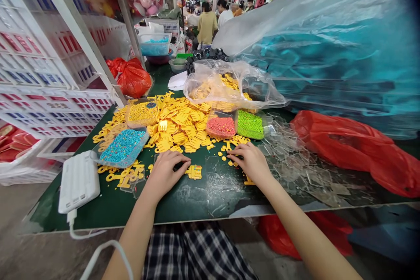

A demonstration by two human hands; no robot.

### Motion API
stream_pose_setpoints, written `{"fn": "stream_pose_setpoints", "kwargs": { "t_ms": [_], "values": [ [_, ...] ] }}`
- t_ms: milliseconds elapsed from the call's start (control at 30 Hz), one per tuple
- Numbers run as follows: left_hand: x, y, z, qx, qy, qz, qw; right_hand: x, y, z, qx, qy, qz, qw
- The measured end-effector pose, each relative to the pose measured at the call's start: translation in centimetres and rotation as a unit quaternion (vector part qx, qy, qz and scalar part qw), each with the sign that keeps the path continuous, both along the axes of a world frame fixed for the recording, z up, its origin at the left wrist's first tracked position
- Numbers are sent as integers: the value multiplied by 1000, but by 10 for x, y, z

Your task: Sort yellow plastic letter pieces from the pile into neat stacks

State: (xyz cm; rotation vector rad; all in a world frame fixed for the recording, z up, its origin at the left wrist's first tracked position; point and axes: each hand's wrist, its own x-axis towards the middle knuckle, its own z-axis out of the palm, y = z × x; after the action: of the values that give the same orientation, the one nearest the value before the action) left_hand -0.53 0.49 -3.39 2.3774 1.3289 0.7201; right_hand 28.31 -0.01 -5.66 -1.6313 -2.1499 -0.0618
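My left hand (169, 170) rests on the green tabletop, thumb and fingertips drawn together at the left edge of a flat yellow plastic piece (195, 172). Small coloured dots, likely beads, show on that piece. To the right, my right hand (251, 162) holds its thumb and index finger close together beside several small yellow discs (224, 158); whether something is between the fingertips is too small to tell. A yellow part (248, 180) lies partly hidden beneath this hand. Behind both hands spreads a heap of yellow plastic pieces (180, 118).
Tubs of blue beads (123, 146), yellow beads (142, 113), red beads (221, 127) and green beads (250, 124) ring the heap. A white power bank (78, 181) sits left. Clear plastic pieces (295, 153) and a red bag (354, 146) lie right. People work in the background.
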Motion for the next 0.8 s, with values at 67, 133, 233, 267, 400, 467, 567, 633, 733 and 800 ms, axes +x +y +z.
{"fn": "stream_pose_setpoints", "kwargs": {
  "t_ms": [67, 133, 233, 267, 400, 467, 567, 633, 733, 800],
  "values": [
    [0, 0, 0, -1, 0, 0, 1000, 1, 2, -1, 5, -1, -6, 1000],
    [0, 0, 0, -2, 0, 0, 1000, 1, 3, 0, 3, -1, -1, 1000],
    [0, 0, 0, -4, 0, 1, 1000, -1, 3, 2, -7, 5, 0, 1000],
    [0, 0, 0, -6, 2, 1, 1000, -2, 3, 2, -12, 9, 0, 1000],
    [0, 0, 1, -15, 5, -1, 1000, 0, 5, -2, -19, 36, -5, 999],
    [0, 0, 1, -15, 5, 1, 1000, 3, 7, -4, -15, 43, -11, 999],
    [0, 0, 1, -13, 5, 3, 1000, 2, 6, -2, -2, 37, -13, 999],
    [-1, 0, 1, -10, 6, 2, 1000, -5, 0, 4, 2, 39, 7, 999],
    [0, 0, 0, -6, 8, 5, 1000, -28, -17, 16, -12, 81, 73, 994],
    [0, -1, 0, -6, 11, 7, 1000, -48, -28, 21, -23, 113, 119, 986]
  ]
}}
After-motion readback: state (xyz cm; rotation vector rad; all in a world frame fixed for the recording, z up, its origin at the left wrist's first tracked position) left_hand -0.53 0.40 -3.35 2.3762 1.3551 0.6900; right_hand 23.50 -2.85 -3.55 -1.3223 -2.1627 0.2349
